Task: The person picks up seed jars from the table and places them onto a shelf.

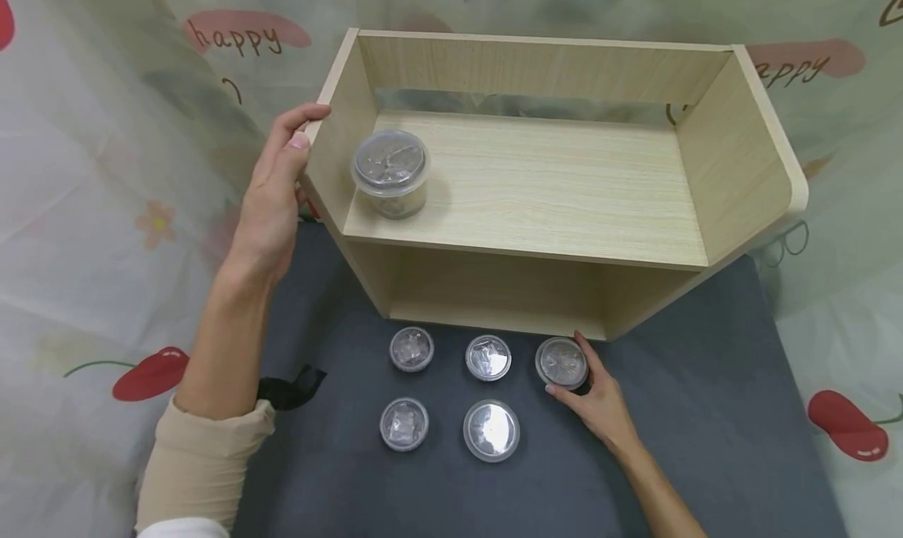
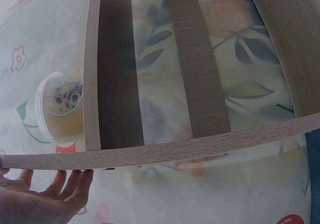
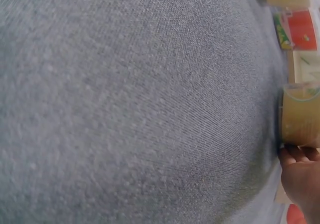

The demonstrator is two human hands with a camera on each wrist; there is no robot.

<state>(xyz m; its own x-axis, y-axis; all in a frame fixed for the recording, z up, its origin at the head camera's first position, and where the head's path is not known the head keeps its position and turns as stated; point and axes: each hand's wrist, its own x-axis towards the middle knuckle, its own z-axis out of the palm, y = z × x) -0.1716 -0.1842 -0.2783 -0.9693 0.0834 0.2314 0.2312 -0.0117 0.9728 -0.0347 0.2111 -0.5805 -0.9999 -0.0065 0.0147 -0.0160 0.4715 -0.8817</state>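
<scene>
Lidded tubs on grey, perhaps cloth-covered tabletop, pale patterned curtains around.

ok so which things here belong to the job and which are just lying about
Seemingly the job's:
wooden shelf, left hand at its side
tub standing on it
tub held by the right hand
four other tubs

Probably not:
black strap by the left sleeve
printed curtain
dark cloth underneath
</scene>
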